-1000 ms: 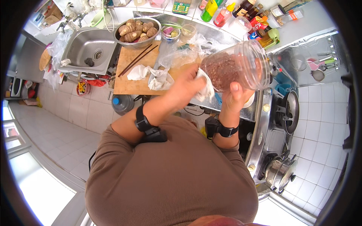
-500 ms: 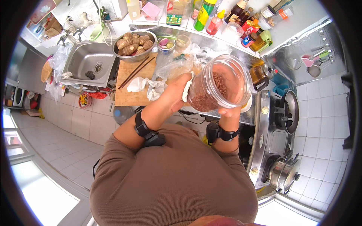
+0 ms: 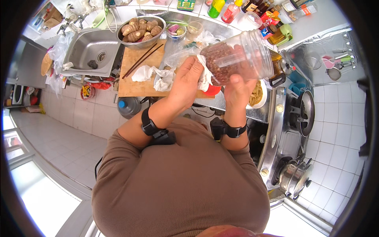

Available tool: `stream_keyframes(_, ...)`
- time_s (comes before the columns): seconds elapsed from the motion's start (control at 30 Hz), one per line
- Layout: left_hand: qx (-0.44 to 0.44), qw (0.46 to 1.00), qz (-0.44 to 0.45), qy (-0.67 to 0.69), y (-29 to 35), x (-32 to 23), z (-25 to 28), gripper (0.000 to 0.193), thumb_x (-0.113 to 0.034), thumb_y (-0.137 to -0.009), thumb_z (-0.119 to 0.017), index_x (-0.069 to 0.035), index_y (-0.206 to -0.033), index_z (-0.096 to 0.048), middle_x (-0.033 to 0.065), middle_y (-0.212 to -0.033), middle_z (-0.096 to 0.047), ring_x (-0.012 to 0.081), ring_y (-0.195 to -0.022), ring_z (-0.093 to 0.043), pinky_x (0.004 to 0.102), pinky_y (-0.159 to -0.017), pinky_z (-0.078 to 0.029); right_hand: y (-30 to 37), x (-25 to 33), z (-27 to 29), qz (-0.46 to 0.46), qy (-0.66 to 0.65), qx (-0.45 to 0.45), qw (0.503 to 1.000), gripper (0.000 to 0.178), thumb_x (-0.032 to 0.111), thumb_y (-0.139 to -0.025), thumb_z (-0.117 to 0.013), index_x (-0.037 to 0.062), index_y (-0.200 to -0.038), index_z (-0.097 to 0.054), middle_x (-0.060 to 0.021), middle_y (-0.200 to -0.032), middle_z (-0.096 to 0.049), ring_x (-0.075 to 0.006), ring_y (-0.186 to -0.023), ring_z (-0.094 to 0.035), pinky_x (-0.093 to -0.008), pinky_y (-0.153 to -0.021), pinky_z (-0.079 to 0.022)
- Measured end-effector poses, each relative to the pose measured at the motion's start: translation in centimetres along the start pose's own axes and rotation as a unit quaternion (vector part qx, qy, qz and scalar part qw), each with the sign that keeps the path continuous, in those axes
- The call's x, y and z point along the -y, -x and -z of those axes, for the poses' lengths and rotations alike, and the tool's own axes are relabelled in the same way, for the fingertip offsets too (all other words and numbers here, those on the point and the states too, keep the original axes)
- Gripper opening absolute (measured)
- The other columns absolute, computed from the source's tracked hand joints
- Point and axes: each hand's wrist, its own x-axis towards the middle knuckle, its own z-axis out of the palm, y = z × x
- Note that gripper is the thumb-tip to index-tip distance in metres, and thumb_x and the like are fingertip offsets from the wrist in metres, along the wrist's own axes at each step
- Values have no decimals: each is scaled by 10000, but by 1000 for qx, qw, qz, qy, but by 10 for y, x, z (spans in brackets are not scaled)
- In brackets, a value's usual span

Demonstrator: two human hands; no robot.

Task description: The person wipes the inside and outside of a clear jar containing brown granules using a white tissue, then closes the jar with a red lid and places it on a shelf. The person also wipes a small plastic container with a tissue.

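Observation:
A clear plastic jar (image 3: 228, 59) with small reddish-brown grains in it is held up over the counter, tilted on its side with its open mouth to the right. My right hand (image 3: 239, 90) grips it from below and behind, thumb on the near side. A crumpled white tissue (image 3: 205, 74) is pressed to the jar's base by my left hand (image 3: 186, 78), whose fingers are closed on it. Under the jar, part of a red round object (image 3: 212, 91) shows. Beside my right wrist is a white dish of yellowish-brown food (image 3: 257, 95).
A wooden cutting board (image 3: 132, 89) bears dark chopsticks (image 3: 143, 60) and crumpled tissues (image 3: 162, 79). Behind it stands a metal bowl of taro (image 3: 125, 41), beside the sink (image 3: 79, 51). To the right are a stove (image 3: 282, 130), a wok (image 3: 304, 112) and a lidded pot (image 3: 294, 177).
The jar has tipped from facing me to lying sideways, its mouth swinging right and its base coming up to my left hand. The red object and the dish are now uncovered.

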Motion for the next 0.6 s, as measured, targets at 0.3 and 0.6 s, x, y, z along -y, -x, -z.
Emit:
stream_keyframes(0.3, 44, 972, -110, -205, 7, 13, 0, 473, -49, -872, -545, 39, -1322, -431, 64, -1017, -588, 95, -831, -562, 259, -702, -494, 3, -6, -4, 50, 76, -15, 996, 1055, 275, -696, -813, 54, -1520, -191, -291, -1423, -440, -404, -1329, -440, -538, -1093, -389)
stream_keyframes(0.6, 8, 992, 42, -116, 1, -8, 1, 309, -203, -959, -472, -10, -1181, -568, 23, -923, -608, 64, -761, -523, 229, -664, -438, 6, 2, -3, 93, 127, 34, 987, 1210, 331, -640, -898, 59, -1529, -124, -255, -1391, -439, -373, -1279, -480, -483, -1082, -398)
